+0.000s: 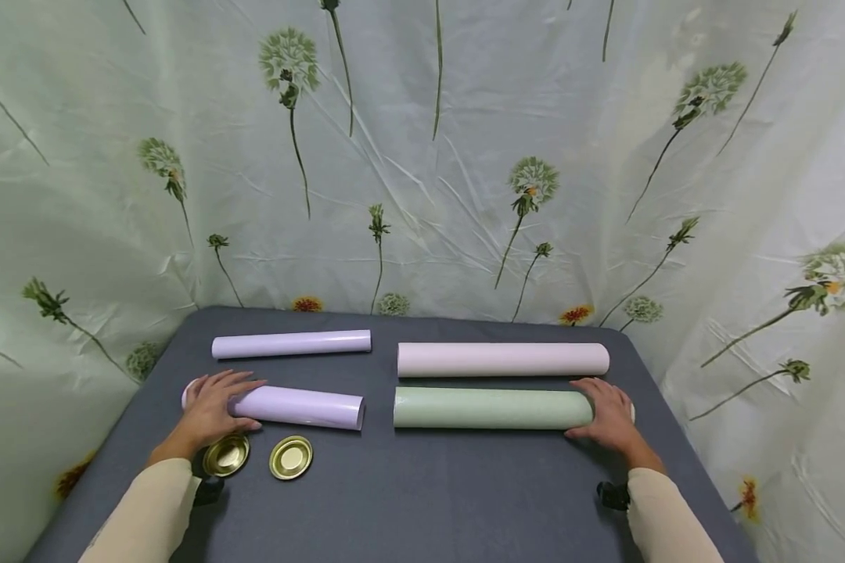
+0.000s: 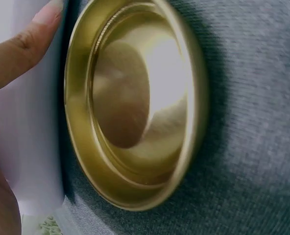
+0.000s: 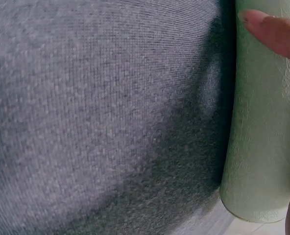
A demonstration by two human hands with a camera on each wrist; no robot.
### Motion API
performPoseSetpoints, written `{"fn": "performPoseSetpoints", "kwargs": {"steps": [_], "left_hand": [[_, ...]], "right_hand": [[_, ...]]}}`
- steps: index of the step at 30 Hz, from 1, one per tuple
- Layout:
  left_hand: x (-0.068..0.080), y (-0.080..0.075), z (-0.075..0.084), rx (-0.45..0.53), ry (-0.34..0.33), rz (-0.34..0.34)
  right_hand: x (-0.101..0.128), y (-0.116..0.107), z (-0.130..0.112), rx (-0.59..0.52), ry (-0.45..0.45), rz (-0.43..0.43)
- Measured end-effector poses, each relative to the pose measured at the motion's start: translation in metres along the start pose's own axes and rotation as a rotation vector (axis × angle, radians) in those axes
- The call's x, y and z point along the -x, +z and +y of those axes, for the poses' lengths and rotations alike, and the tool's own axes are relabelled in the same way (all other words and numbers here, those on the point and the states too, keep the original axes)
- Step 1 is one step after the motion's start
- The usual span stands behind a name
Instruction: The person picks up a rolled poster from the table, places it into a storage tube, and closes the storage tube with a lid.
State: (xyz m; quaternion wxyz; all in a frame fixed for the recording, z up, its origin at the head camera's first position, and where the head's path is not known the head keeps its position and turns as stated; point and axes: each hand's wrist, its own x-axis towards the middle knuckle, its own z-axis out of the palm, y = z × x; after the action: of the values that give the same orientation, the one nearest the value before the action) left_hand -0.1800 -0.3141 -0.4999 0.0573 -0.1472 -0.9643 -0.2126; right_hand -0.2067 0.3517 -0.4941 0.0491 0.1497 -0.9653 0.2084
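My left hand grips the left part of a glossy lavender roll, thumb on the near side and fingers over the far side. In the left wrist view its thumb lies along that roll, beside a shallow round gold dish. On the other side, my right hand grips a pale green roll near its right end. Its thumb presses on the green surface in the right wrist view. Both rolls lie on the grey cloth.
Behind these lie a thinner lavender roll and a pale pink roll. A second gold dish sits right of the first, in front of the lavender roll. A dandelion-print curtain hangs behind the grey-covered table.
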Motion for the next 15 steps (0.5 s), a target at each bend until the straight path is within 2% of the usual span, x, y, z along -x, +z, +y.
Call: {"fn": "performPoseSetpoints", "kwargs": {"steps": [5,15], "left_hand": [[0.001,-0.0008,-0.0015,-0.011,-0.005,0.01],[-0.0021,0.0048,0.001,0.012,-0.029,0.034]], "right_hand": [[-0.0059,0.0064,-0.0022,0.005,-0.025,-0.008],[-0.0036,0.0084,-0.0053,0.066,0.03,-0.003]]}}
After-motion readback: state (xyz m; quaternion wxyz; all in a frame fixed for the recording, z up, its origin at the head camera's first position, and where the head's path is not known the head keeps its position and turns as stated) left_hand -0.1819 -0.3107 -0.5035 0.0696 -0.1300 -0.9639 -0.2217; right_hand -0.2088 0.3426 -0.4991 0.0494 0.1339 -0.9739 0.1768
